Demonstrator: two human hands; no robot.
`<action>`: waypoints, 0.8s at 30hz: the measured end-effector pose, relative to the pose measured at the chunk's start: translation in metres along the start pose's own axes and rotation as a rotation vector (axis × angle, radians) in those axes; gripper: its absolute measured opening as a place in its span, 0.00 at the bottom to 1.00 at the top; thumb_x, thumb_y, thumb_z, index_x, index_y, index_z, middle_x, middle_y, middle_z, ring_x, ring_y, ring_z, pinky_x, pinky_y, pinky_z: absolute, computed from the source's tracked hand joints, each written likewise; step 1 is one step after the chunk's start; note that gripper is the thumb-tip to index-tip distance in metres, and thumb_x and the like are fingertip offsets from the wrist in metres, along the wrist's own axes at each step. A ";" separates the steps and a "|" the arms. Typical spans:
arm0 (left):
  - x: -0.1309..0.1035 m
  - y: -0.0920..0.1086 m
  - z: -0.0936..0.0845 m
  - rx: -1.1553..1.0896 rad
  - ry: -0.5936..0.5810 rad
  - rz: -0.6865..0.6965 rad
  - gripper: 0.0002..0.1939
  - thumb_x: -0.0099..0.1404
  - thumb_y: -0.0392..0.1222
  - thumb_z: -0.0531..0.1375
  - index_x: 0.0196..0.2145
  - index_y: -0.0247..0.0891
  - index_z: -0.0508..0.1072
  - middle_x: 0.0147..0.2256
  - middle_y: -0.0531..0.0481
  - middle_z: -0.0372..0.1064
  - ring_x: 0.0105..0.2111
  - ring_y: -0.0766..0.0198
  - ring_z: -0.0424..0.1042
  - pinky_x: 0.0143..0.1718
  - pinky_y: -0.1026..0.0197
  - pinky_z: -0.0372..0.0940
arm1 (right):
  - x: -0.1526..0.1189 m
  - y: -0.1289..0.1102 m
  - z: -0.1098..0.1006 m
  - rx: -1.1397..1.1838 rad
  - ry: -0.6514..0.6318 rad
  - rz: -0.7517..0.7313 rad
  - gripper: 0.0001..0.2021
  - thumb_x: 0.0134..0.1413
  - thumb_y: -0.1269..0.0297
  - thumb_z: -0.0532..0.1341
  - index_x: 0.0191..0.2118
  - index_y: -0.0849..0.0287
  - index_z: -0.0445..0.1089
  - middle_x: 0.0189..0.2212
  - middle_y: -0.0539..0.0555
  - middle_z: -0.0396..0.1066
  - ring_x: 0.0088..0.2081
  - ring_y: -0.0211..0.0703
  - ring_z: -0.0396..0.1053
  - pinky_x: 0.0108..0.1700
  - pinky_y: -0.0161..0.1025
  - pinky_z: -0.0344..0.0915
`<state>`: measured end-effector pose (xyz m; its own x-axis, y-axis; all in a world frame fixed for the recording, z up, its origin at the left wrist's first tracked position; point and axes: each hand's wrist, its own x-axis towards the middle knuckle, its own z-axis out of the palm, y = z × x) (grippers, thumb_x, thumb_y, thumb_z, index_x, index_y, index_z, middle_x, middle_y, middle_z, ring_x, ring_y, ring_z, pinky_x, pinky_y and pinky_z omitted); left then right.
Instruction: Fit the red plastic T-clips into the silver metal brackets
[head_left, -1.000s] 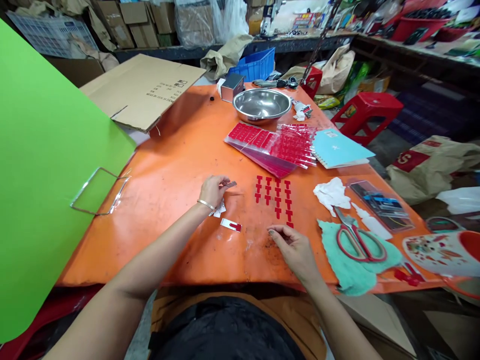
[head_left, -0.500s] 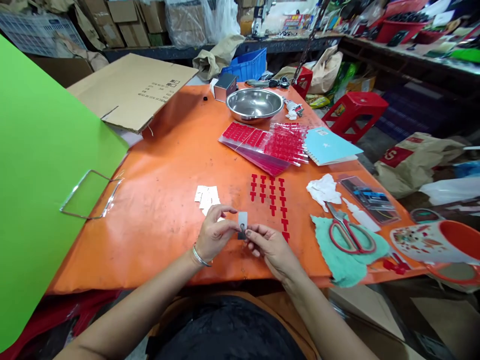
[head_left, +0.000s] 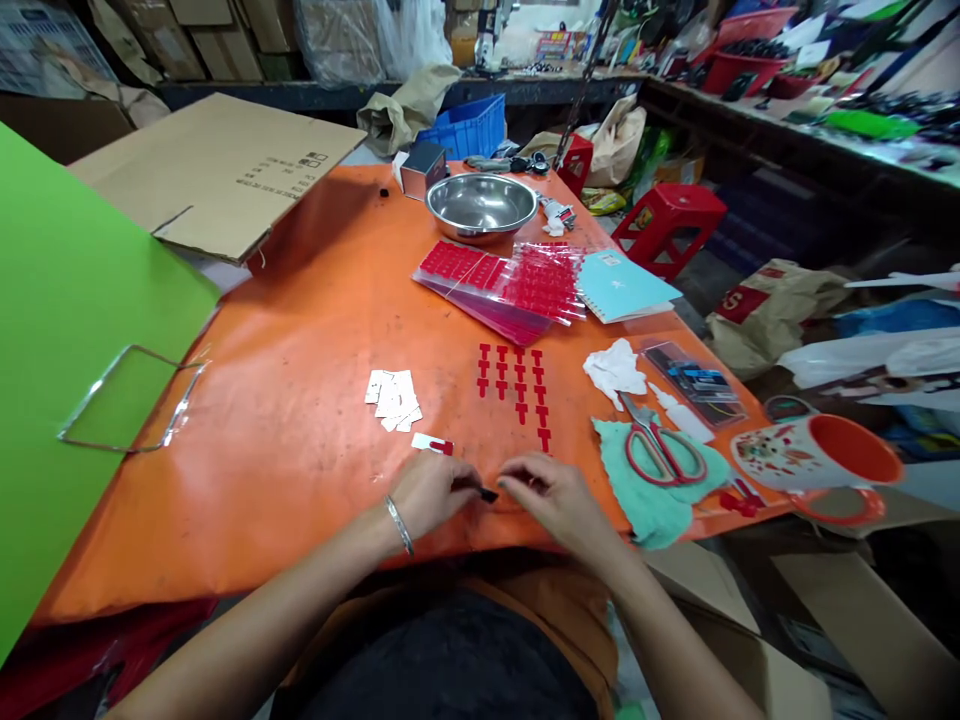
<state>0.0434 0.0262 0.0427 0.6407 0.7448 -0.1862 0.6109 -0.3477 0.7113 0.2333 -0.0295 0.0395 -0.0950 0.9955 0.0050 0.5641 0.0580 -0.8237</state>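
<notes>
Left hand [head_left: 431, 492], silver bangle at wrist, pinches a small dark flat piece [head_left: 487, 494] between thumb and fingers, low over the near side of the orange-covered table [head_left: 300, 430]. Right hand [head_left: 559, 492] just beside it, fingers bent, tips pointing at the dark piece; cannot tell if they are pressed together or pinching anything. Just beyond left hand: white rectangular strip with a red T-shaped piece on it [head_left: 433, 444], lying flat. Past that, loose overlapping pile of small white rectangular cards [head_left: 394, 399]. Red T-shaped pieces [head_left: 520, 390] laid out in four columns beyond the right hand, rightmost column reaching nearest the hand. Farther back, red sheets in clear plastic [head_left: 480, 280], light-blue spiral notebook [head_left: 626, 286] beside them, round shiny steel bowl [head_left: 481, 205] behind. Right side: crumpled white tissue [head_left: 615, 368], red-handled metal scissors [head_left: 660, 455] on a mint-green cloth [head_left: 619, 462], white tube-like bottle [head_left: 681, 414] near clear flat plastic case [head_left: 694, 383], white patterned mug with orange inside [head_left: 787, 453] at table edge. Left side: big bright-green panel [head_left: 82, 330], large brown cardboard piece [head_left: 225, 170] behind it.
</notes>
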 end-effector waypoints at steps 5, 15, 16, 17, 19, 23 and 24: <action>0.022 0.008 0.012 -0.289 0.115 -0.123 0.02 0.57 0.36 0.56 0.30 0.36 0.68 0.27 0.51 0.73 0.27 0.64 0.71 0.27 0.65 0.59 | 0.004 0.050 -0.026 -0.234 0.269 0.116 0.05 0.47 0.68 0.55 0.26 0.58 0.67 0.26 0.54 0.68 0.29 0.44 0.66 0.33 0.40 0.62; 0.074 0.018 0.051 -1.054 0.044 -0.343 0.04 0.61 0.37 0.58 0.31 0.34 0.66 0.26 0.50 0.71 0.23 0.68 0.72 0.26 0.64 0.69 | 0.019 0.066 -0.029 -0.411 0.089 0.074 0.06 0.41 0.75 0.55 0.22 0.58 0.66 0.22 0.50 0.64 0.25 0.39 0.62 0.28 0.35 0.57; 0.077 0.019 0.052 -1.079 0.054 -0.367 0.04 0.61 0.36 0.58 0.31 0.33 0.66 0.25 0.51 0.70 0.23 0.69 0.71 0.26 0.65 0.69 | 0.020 0.065 -0.029 -0.414 0.083 0.081 0.06 0.41 0.76 0.55 0.22 0.58 0.65 0.22 0.50 0.64 0.25 0.39 0.61 0.28 0.35 0.56; 0.080 0.020 0.052 -1.102 0.062 -0.386 0.04 0.61 0.35 0.58 0.31 0.33 0.65 0.24 0.52 0.69 0.22 0.70 0.71 0.26 0.65 0.69 | 0.019 0.065 -0.029 -0.416 0.092 0.090 0.06 0.40 0.76 0.56 0.22 0.58 0.65 0.22 0.50 0.64 0.25 0.39 0.61 0.28 0.35 0.57; 0.083 0.021 0.053 -1.145 0.066 -0.402 0.03 0.60 0.33 0.59 0.31 0.32 0.65 0.24 0.53 0.69 0.22 0.71 0.71 0.26 0.65 0.70 | 0.015 0.063 -0.026 -0.415 0.146 0.090 0.05 0.42 0.75 0.56 0.24 0.58 0.67 0.24 0.52 0.64 0.26 0.41 0.62 0.29 0.37 0.58; 0.084 0.018 0.054 -1.225 0.062 -0.378 0.07 0.58 0.34 0.62 0.33 0.31 0.66 0.25 0.51 0.69 0.22 0.71 0.70 0.26 0.65 0.69 | 0.004 0.061 -0.015 -0.400 0.242 0.031 0.08 0.51 0.70 0.54 0.25 0.58 0.69 0.28 0.56 0.65 0.30 0.46 0.64 0.34 0.42 0.61; 0.084 0.017 0.054 -1.237 0.061 -0.374 0.08 0.58 0.34 0.62 0.33 0.31 0.66 0.25 0.51 0.69 0.22 0.71 0.70 0.26 0.65 0.69 | 0.002 0.060 -0.013 -0.393 0.252 0.017 0.10 0.51 0.70 0.53 0.24 0.58 0.68 0.27 0.57 0.65 0.31 0.47 0.64 0.35 0.43 0.61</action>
<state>0.1330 0.0522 0.0031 0.4833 0.7181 -0.5007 -0.1076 0.6163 0.7801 0.2777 -0.0228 -0.0031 0.0921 0.9810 0.1708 0.8364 0.0168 -0.5478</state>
